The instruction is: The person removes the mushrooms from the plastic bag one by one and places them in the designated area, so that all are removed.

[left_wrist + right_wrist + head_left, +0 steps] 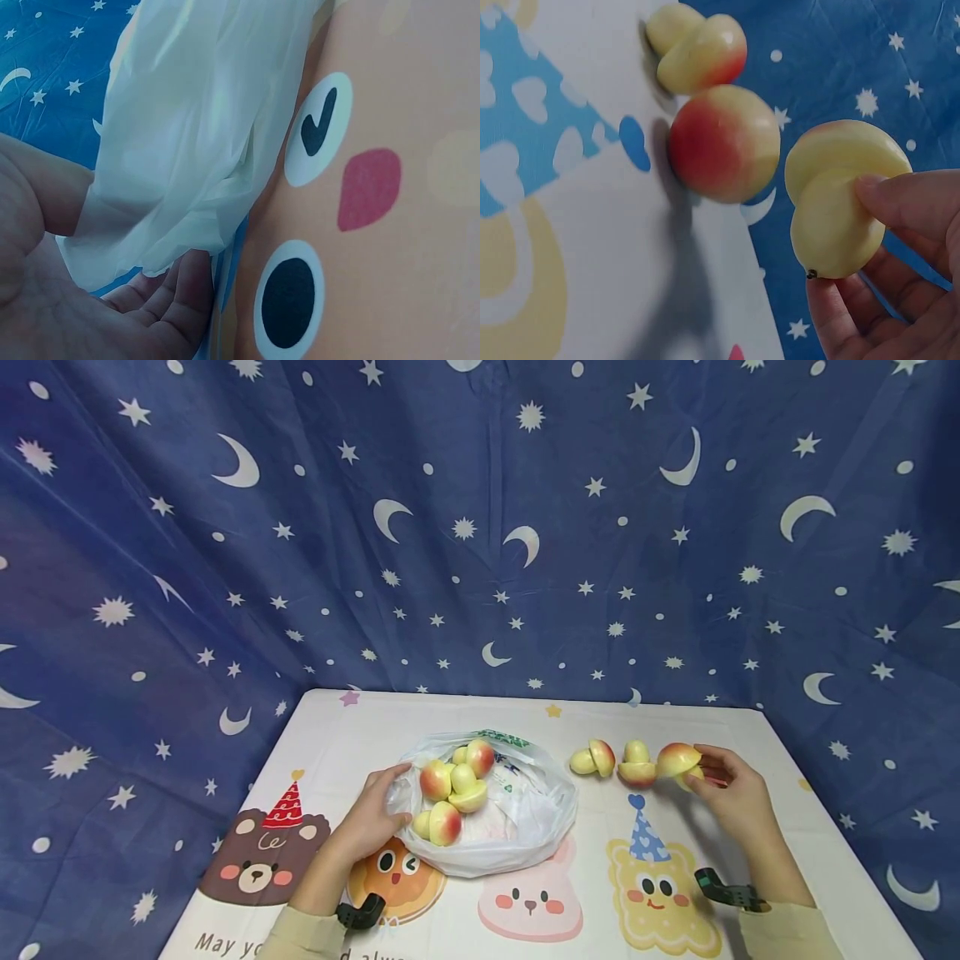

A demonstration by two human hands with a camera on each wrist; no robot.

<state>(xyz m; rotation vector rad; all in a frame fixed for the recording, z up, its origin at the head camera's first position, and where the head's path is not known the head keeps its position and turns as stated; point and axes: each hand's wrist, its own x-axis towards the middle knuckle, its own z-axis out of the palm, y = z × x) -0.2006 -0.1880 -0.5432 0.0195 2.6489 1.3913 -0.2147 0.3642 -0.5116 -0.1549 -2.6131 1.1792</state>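
A white plastic bag lies on the table with its mouth wide, holding several yellow toy mushrooms with red-tinted caps. At its left side, my left hand grips the rim; the left wrist view has the bag's edge between thumb and fingers. My right hand pinches another toy mushroom between thumb and fingers, its cap upward in the head view. Just left of it, one toy mushroom stands cap-down, and beyond that another toy mushroom lies on its side.
A white tablecloth printed with cartoon figures covers the table. Behind and around it hangs a blue curtain with moons and stars. Each wrist wears a black strap-on device, one at the left, one at the right.
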